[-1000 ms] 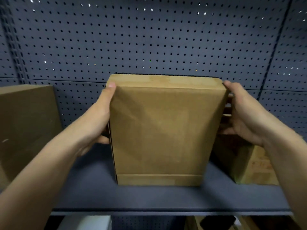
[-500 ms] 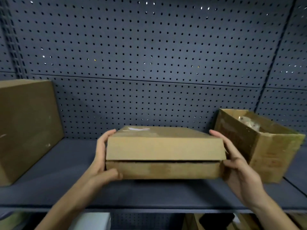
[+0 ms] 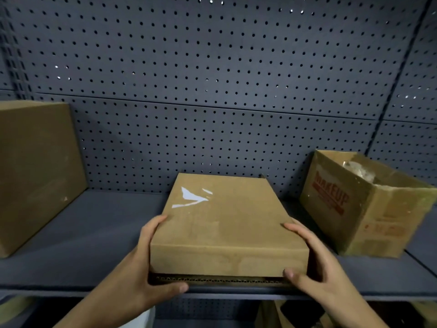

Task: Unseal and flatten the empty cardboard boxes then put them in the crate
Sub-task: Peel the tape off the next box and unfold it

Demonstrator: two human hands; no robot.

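Shift since earlier: the flat cardboard box (image 3: 224, 223), standing upright between the hands a second ago, is now lying on its broad face with its near end reaching the front edge of the shelf (image 3: 106, 233).
Box position: it is sitting between the two neighbouring cartons and touching neither; whether it is resting fully on the shelf or being held slightly off it cannot be told.
Left hand (image 3: 146, 263): it is gripping the near left corner, fingers curling up the side and thumb hooking under the front edge.
Right hand (image 3: 314, 263): it is gripping the near right corner, a finger lying along the top edge and the thumb pressing the front face.
Handling: the box is looking light and empty, stiff along its folds yet likely to buckle on the broad top; the raw corrugated edge showing under the front lip is probably the place to pry the flap.
Label scrap (image 3: 189, 197): white torn remains are clinging to the top.
Left neighbour: a large closed carton (image 3: 35, 174) is standing well apart.
Right neighbour: an open carton printed MAKEUP (image 3: 354, 204) is standing near, crowding the right elbow room.
Backdrop: the pegboard panel (image 3: 212, 79) is closing off the rear.
Crate: it is not showing anywhere.
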